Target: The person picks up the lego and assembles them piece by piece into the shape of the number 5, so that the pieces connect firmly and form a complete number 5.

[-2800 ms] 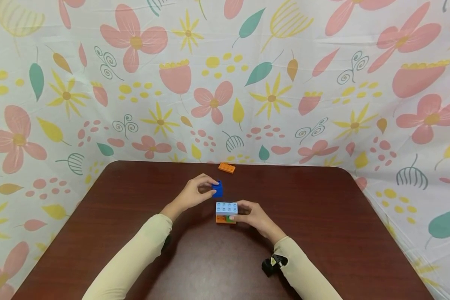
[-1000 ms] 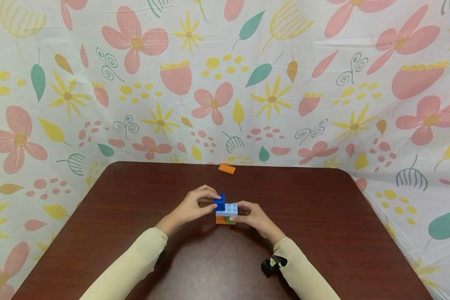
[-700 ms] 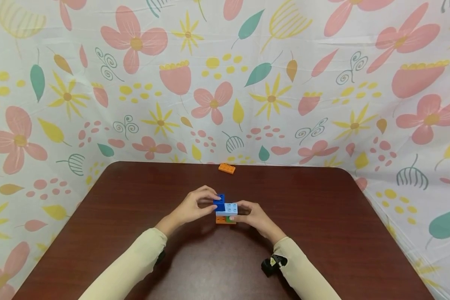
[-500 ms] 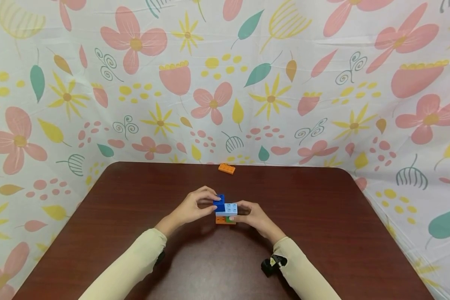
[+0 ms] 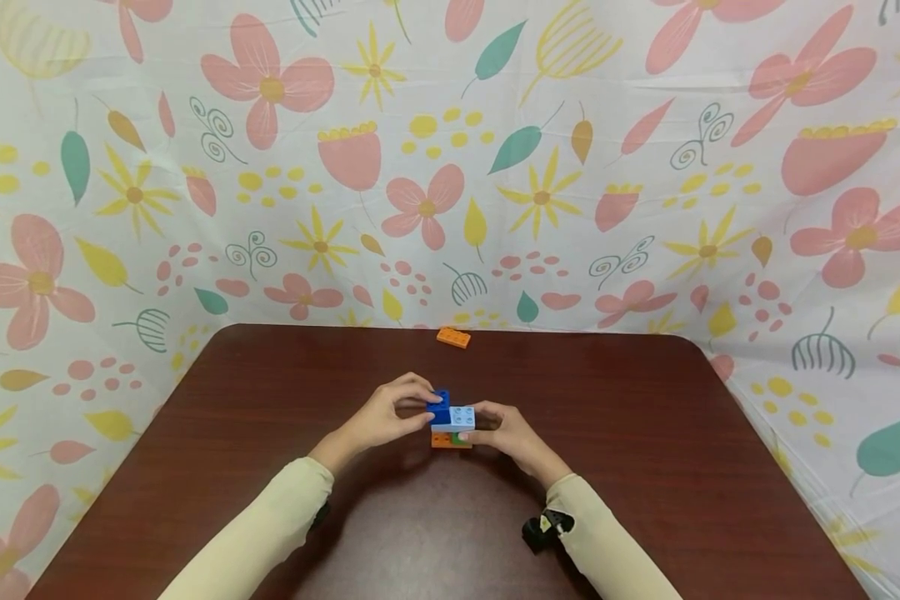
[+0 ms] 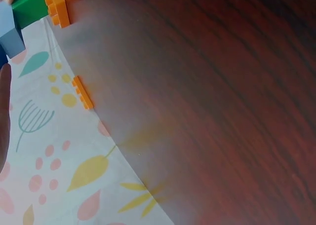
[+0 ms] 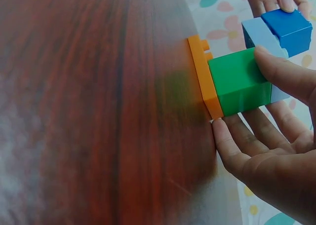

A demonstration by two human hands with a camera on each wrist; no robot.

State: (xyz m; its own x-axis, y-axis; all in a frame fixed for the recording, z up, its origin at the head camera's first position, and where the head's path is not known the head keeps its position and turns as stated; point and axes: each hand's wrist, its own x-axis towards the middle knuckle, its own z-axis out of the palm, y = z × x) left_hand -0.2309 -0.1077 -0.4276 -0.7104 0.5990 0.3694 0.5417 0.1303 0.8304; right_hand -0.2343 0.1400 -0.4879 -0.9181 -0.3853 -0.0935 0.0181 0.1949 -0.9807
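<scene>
In the head view my left hand (image 5: 381, 417) pinches a dark blue building brick (image 5: 439, 408) between thumb and fingers. This brick sits over the left half of a light blue brick (image 5: 462, 416), against its top in the right wrist view. Under the light blue brick is a green brick (image 7: 239, 81), which stands on the right end of a flat orange brick (image 7: 203, 79). My right hand (image 5: 516, 435) grips this stack from the right, its thumb on the green brick and its other fingers along the far side. The stack stands upright on the table.
A second flat orange brick (image 5: 453, 337) lies by the far edge of the dark wooden table (image 5: 607, 417). Behind the table hangs a flower-printed cloth (image 5: 450, 167). A black wrist camera (image 5: 543, 531) sits at the right sleeve.
My left hand has brought the blue brick from behind the stack down onto the light blue brick's left half. Lately it has sunk very slightly. The right hand keeps its hold.
</scene>
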